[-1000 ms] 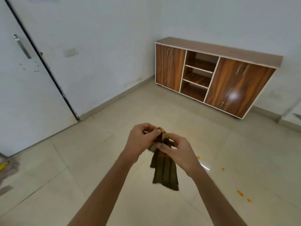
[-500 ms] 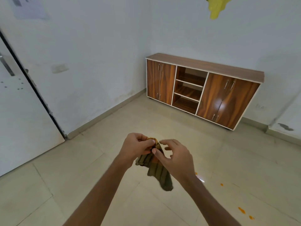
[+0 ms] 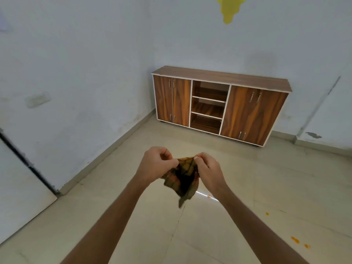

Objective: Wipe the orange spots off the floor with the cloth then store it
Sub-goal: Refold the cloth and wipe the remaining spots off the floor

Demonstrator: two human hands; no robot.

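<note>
A brown and olive striped cloth (image 3: 183, 178) hangs in front of me at chest height. My left hand (image 3: 157, 164) pinches its upper left edge and my right hand (image 3: 208, 169) pinches its upper right edge, so the top is spread a little and the rest droops. Several small orange spots (image 3: 295, 240) lie on the beige tiled floor at the lower right, with one more orange spot (image 3: 267, 213) above them and another orange spot (image 3: 209, 196) just under my right wrist.
A low wooden cabinet (image 3: 221, 103) with closed doors and open middle shelves stands against the far wall. A white door (image 3: 17, 191) is at the left edge. Something yellow (image 3: 228, 8) hangs on the wall near the top.
The view has tilted up and the cabinet now sits lower in frame. My hands have drawn apart, opening the top of the cloth, which hung bunched between them before.
</note>
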